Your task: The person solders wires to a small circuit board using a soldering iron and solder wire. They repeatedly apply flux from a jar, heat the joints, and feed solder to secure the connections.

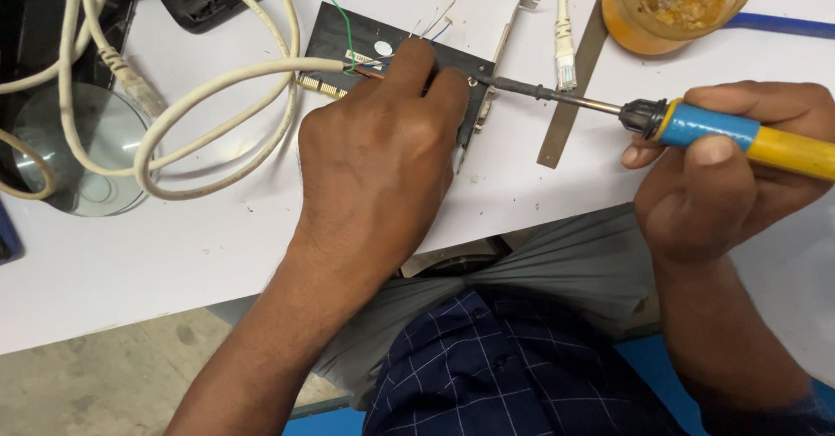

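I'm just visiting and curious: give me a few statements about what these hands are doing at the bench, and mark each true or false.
1. The right hand holds a soldering iron with a blue and yellow handle. True.
2. The left hand rests on a black circuit board. True.
3. The iron's tip points away from the board. False: it points at the board's edge beside the left fingers.
4. The network cable is red. False: it is off-white.
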### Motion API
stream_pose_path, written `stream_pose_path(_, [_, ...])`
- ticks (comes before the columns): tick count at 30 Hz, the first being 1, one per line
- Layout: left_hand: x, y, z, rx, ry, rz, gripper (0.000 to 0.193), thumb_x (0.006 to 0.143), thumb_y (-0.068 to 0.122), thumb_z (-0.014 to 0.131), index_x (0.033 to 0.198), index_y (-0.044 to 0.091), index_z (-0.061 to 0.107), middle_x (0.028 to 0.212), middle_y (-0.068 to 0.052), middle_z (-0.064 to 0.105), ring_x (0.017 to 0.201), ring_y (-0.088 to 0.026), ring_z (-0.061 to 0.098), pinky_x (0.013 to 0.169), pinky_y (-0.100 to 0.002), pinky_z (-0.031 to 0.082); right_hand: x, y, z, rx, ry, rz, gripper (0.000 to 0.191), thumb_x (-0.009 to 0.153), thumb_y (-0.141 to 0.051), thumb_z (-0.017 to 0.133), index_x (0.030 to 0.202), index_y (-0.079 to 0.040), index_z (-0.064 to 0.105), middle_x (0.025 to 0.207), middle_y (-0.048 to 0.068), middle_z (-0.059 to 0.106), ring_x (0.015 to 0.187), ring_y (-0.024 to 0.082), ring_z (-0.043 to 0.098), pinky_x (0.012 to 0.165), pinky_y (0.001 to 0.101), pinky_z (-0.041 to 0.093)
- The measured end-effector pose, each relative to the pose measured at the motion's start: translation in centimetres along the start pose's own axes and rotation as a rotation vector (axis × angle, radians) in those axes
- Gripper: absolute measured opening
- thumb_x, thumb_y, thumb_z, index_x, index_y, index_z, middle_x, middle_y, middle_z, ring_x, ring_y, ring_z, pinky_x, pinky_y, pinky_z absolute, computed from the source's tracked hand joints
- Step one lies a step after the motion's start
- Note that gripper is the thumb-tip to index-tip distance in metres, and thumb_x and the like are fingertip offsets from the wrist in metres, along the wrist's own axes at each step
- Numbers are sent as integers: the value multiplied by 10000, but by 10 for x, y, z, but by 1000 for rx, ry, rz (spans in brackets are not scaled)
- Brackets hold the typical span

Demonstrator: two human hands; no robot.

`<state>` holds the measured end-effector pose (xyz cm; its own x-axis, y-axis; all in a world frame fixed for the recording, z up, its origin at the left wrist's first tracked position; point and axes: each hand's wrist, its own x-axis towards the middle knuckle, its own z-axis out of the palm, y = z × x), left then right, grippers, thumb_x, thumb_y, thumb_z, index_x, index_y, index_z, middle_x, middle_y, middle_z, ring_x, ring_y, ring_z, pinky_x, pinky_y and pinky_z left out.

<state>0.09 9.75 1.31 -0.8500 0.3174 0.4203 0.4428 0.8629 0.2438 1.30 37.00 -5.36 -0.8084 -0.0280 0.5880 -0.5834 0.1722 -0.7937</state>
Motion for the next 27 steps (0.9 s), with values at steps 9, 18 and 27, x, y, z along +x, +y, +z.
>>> stream_pose_path(9, [0,-1,1,21,-5,9,83,852,-27,712,823,33,661,929,-80,638,619,-184,639,464,-342,476,1,6,-5,-9,-37,-52,262,1112,-162,550,1230,47,442,1068,186,571,610,214,638,591,321,604])
stream_pose_path(18, [1,0,1,34,-13,18,96,842,-29,709,801,36,651,935,-85,642,620,-186,639,465,-345,476,1,6,-4,16,-2,-29,259,1062,-136,562,1195,64,466,952,180,586,571,208,619,567,339,575])
stream_pose_path(27, [1,0,1,38,-21,23,95,830,-40,717,803,31,659,927,-86,647,600,-173,630,447,-335,469,-1,4,-4,34,-1,-27,248,1101,-147,562,1187,62,459,997,174,562,601,214,632,597,329,587])
